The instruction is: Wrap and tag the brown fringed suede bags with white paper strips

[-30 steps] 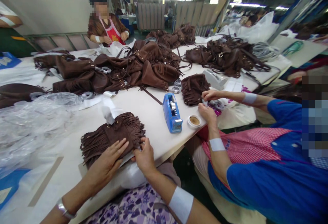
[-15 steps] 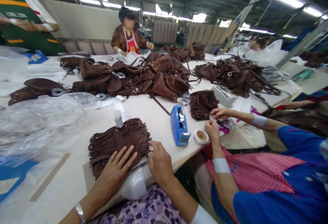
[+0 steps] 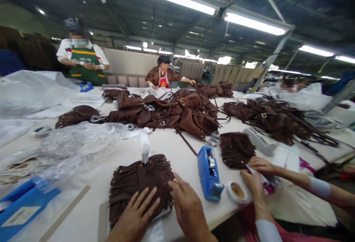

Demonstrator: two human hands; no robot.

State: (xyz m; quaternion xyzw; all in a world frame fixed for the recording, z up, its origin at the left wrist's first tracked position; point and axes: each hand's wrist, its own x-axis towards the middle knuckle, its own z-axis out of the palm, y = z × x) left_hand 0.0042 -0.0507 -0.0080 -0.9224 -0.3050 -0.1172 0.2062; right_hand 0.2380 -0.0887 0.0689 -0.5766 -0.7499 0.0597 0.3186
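A dark brown fringed bag (image 3: 140, 183) lies on the table in front of me, with a strip of white wrapping standing up from its top edge. My left hand (image 3: 135, 212) rests flat on the bag's lower front, fingers spread. At the bag's right edge, my right hand (image 3: 187, 201) has its thumb and fingers pressed together by the fringe; what they pinch is too small to make out. To the right of that hand stand a blue tape dispenser (image 3: 208, 175) and a white roll of tape (image 3: 237, 192).
Brown bags (image 3: 166, 112) are heaped across the table's middle, with another pile (image 3: 271, 118) at right. Clear plastic (image 3: 80, 149) and a second blue dispenser (image 3: 24, 212) lie left. A neighbour's hands (image 3: 256, 173) work on a small bag. Two people stand behind the table.
The view has tilted up and turned left, so the scene sits lower and further right. The person in the red apron now stretches an arm towards the back pile. Both my hands remain at the bag.
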